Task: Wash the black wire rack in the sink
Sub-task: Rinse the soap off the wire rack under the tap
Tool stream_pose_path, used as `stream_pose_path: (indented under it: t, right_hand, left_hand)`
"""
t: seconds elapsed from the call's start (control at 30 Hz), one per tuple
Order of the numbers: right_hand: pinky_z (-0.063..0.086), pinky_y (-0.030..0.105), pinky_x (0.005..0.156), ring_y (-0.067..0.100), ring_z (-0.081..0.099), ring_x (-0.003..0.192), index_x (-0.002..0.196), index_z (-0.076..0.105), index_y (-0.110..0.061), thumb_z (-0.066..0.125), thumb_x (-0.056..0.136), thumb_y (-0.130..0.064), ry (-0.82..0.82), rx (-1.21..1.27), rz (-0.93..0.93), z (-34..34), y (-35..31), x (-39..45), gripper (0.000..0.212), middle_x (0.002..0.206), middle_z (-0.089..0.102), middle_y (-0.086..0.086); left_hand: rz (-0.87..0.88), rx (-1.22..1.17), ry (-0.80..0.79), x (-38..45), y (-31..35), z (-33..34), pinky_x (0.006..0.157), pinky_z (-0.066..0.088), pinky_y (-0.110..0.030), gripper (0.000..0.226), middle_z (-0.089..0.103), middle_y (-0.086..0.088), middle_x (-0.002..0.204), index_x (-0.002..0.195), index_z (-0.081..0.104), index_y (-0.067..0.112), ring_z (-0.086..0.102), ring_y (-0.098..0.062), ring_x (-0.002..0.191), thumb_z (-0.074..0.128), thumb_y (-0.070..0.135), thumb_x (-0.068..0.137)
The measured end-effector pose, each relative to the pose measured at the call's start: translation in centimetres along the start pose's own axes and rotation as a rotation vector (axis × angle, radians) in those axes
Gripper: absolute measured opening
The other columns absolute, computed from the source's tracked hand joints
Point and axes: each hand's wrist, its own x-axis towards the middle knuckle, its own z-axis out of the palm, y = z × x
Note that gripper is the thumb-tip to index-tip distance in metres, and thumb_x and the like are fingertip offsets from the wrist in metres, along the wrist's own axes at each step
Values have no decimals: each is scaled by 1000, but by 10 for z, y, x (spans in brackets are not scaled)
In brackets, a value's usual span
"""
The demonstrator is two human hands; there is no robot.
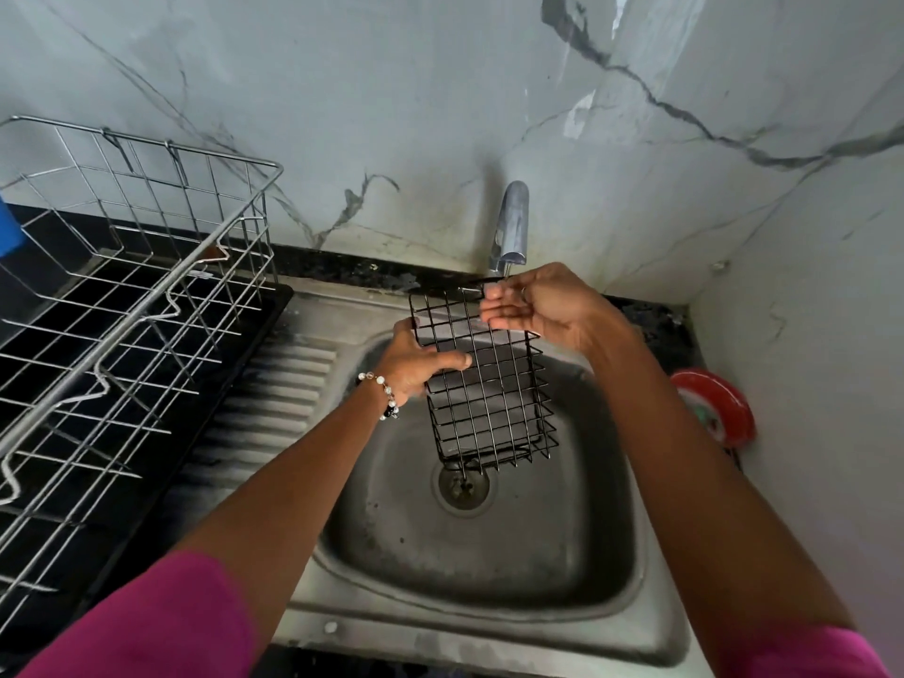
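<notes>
Head view, black wire rack [486,384] above sink [489,570] basin, left hand [416,367] fingers gripping its left edge, right hand [543,305] fingers loosely open at top edge under faucet [511,227], basin clear below.

Left hand [416,367] fingers clamped on rack [489,384] edge; right hand [538,305] open, palm up, touching rack top.

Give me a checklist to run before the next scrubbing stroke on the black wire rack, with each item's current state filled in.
1. Left hand grips the black wire rack by its left edge: ok.
2. Right hand on the rack's top edge, fingers extended: ok.
3. Rack held over the sink basin, above the drain: ok.
4. Rack's top under the tap spout: ok.
5. Water running: cannot tell.
6. Sponge or soap in hand: not ok, none visible.
</notes>
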Motion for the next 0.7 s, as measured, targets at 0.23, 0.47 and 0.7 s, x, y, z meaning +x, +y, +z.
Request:
stream_pose_path:
  t: [0.23, 0.47, 0.7]
  right_hand:
    - [56, 42, 87, 34, 69, 95, 109, 60, 12, 35, 93, 14, -83, -164, 51, -2, -11, 8, 30, 107, 66, 29]
    - [55, 41, 89, 35, 66, 104, 112, 58, 12, 36, 93, 13, -159, -70, 15, 4, -10, 9, 29, 109, 66, 27]
    - [53, 43, 92, 35, 66, 104, 116, 57, 12, 36, 94, 10, -192, -61, 51, -2, -9, 9, 30, 114, 64, 29]
  left_hand:
    - [64, 96, 25, 9, 1, 3, 71, 54, -35, 137, 53, -7, 127, 148, 19, 32, 61, -23, 107, 93, 48, 34]
    - [56, 2, -86, 13, -2, 7, 68, 49, -32, 104, 58, -5, 123, 148, 25, 23, 62, -13, 100, 88, 10, 67]
    - [60, -54, -128, 9, -1, 15, 69, 51, -34, 106, 61, -12, 125, 147, 27, 24, 67, -22, 104, 89, 7, 63]
